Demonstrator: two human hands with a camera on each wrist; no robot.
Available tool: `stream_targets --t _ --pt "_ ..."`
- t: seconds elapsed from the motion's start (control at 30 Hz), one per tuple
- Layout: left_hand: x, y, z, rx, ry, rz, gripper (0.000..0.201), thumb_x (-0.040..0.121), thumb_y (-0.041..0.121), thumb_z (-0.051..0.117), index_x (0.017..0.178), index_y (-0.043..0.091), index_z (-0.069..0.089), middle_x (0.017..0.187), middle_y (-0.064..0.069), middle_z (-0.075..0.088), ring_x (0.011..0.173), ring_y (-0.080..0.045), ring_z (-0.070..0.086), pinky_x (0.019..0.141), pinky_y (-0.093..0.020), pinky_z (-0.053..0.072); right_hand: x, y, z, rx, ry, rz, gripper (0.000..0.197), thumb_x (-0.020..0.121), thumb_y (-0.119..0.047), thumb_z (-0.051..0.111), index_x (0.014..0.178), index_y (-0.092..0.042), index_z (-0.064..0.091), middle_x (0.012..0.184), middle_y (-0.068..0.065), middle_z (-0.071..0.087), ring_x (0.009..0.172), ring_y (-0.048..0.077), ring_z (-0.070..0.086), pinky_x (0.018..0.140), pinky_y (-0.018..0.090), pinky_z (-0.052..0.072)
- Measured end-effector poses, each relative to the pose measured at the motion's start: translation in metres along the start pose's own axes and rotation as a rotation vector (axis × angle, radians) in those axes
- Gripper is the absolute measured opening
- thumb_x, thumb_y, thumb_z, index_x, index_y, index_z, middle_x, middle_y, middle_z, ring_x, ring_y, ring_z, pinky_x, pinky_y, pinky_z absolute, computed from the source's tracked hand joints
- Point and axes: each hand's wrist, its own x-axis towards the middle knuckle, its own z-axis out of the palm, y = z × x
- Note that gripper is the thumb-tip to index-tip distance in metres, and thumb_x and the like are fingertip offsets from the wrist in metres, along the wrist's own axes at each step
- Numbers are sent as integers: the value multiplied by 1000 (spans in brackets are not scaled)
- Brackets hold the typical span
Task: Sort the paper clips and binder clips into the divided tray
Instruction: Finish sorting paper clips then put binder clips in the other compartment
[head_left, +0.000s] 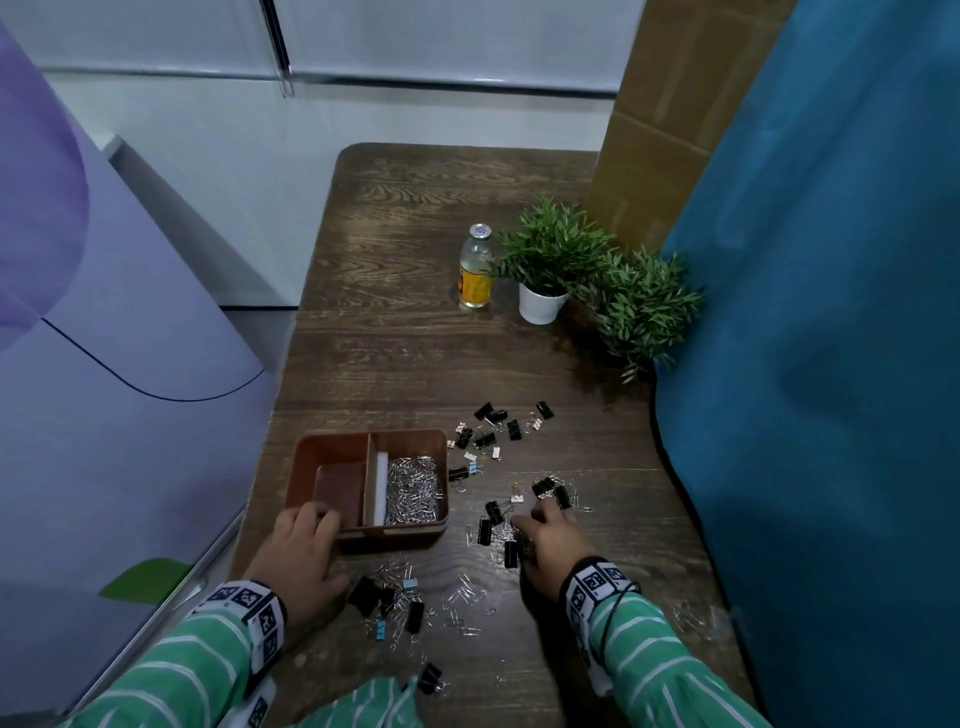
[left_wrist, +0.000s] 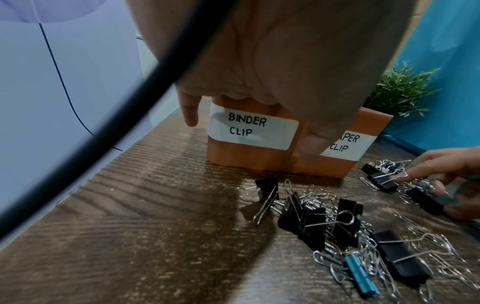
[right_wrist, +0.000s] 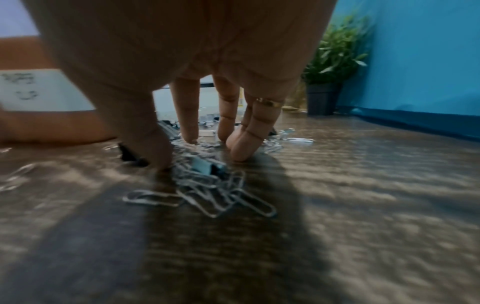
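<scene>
The table (head_left: 415, 249) carries the divided tray (head_left: 306, 462) at approx. 9 o'clock of the loose pile; its right compartment holds paper clips (head_left: 413, 491), its left is bare. The left hand (head_left: 298, 551) grips the tray's near wall. The right hand (head_left: 553, 540), fingers spread and holding nothing, presses tips onto mixed clips at 3 o'clock; binder clips (head_left: 485, 431) look stiff and light, best pinched by the body, while paper clips are slippery and tangle.

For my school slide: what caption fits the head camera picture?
Left hand holds the divided tray while the right hand gathers scattered clips.
</scene>
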Motion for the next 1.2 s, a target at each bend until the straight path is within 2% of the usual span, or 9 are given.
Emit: stream_targets --t 0.17,0.3,0.53,0.63,0.8,0.9,0.97,1.1,1.2 --pt "-1 0 -1 -2 3 7 72 73 55 67 133 20 48 135 -4 44 123 -30 38 103 -41 43 6 -9 3 -43 36 -50 47 92 -15 62 137 -29 57 137 6 48 118 29 53 103 38 49" --pt "-1 -3 1 4 24 20 72 66 54 71 125 18 53 127 -7 51 115 -32 45 94 -45 49 8 -14 8 -77 52 -41 30 89 -20 69 119 -18 69 120 6 58 106 27 61 97 33 52" --pt "-1 -2 1 -5 42 23 68 65 54 70 122 20 54 124 -6 52 112 -30 47 91 -43 51 15 -22 -5 -84 34 33 23 93 -17 62 113 -14 73 113 8 66 102 26 66 93 36 56" --pt "-3 -1 -1 -14 55 23 65 64 55 64 118 20 54 120 -5 53 108 -30 48 89 -45 52 19 -18 -11 83 61 141 19 90 -16 62 99 -20 78 103 3 74 96 22 69 92 34 57" --pt "-2 -1 -1 -12 34 11 67 65 58 59 120 20 53 123 -4 52 110 -29 45 91 -43 51 17 -2 -13 524 123 349 16 83 -14 80 75 -27 76 81 -9 74 81 10 70 83 31 61" --pt "-2 0 -2 -16 26 6 66 65 56 63 119 21 54 123 -4 52 111 -30 46 90 -43 51 6 -5 -25 979 153 436 13 79 -4 82 77 -16 78 78 4 77 70 19 73 71 36 63" --pt "-2 -1 -2 -9 21 1 66 65 57 61 119 22 52 124 -4 50 112 -29 45 90 -43 51 -1 -17 -40 1236 174 395 14 79 4 80 82 -9 77 85 14 77 67 21 73 66 32 61" --pt "-2 -1 -2 0 18 -1 67 64 58 56 119 22 50 124 -5 49 110 -29 44 89 -43 51 0 -55 -70 1523 171 253 15 77 8 79 86 -4 76 88 15 77 76 25 74 76 35 60" --pt "-2 -1 -2 1 11 0 67 65 59 57 121 23 50 126 -3 49 112 -28 44 90 -41 51 17 -88 -83 1538 149 161 16 78 13 76 85 -1 75 76 10 75 61 16 70 57 24 57"
